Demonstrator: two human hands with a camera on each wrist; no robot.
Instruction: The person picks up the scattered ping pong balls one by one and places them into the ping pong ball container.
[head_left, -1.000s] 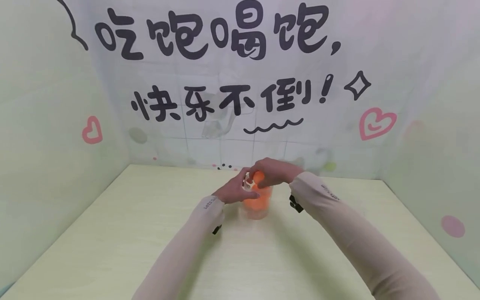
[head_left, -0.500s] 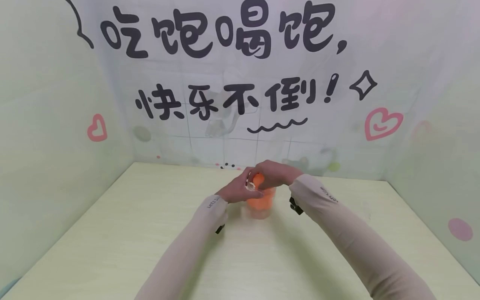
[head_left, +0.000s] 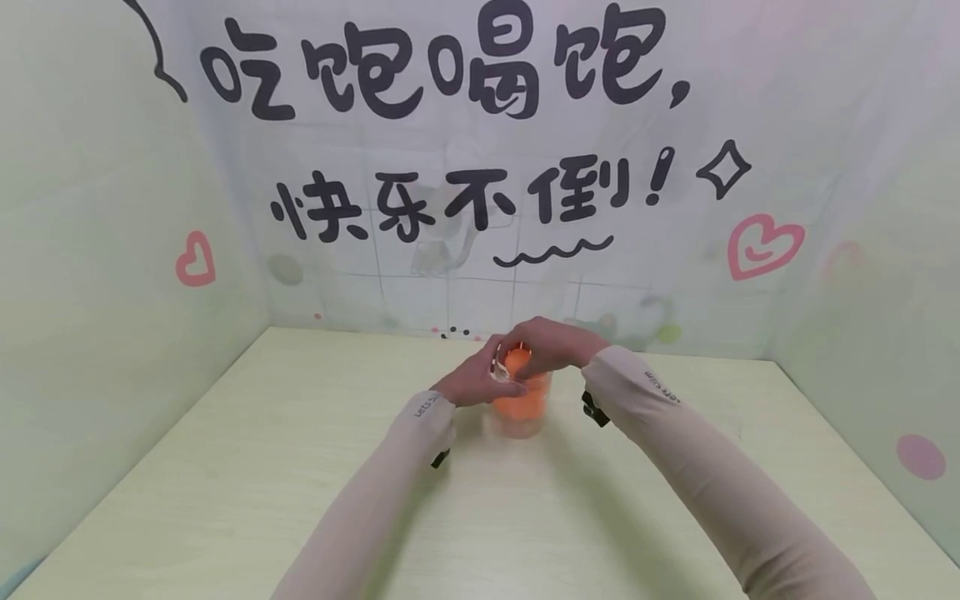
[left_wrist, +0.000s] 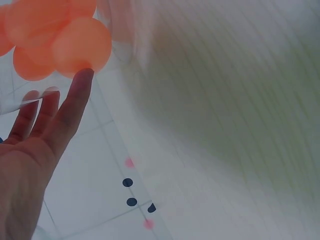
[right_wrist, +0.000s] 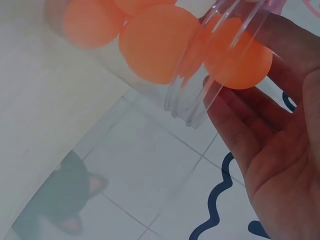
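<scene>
A clear plastic jar (head_left: 517, 427) with a threaded neck (right_wrist: 182, 100) stands on the table, holding several orange balls (left_wrist: 82, 45) that look like ping-pong balls. My left hand (head_left: 474, 377) grips the jar near its top from the left; in the left wrist view its fingers (left_wrist: 72, 107) lie along the clear wall. At the mouth, my right hand (head_left: 551, 343) reaches over from the right. Its thumb and fingers pinch an orange ball (right_wrist: 239, 57) within the jar's neck. The fingertips of the right hand are partly hidden behind the ball in the right wrist view.
Around the jar spreads a pale wood-grain table (head_left: 315, 483). Printed cloth walls (head_left: 637, 275) with black lettering and pink hearts enclose its back and sides; the jar stands close to the back one.
The head view has shifted slightly. Both hands stay at the top of the jar, and a little more of the ball at its mouth shows between them.
</scene>
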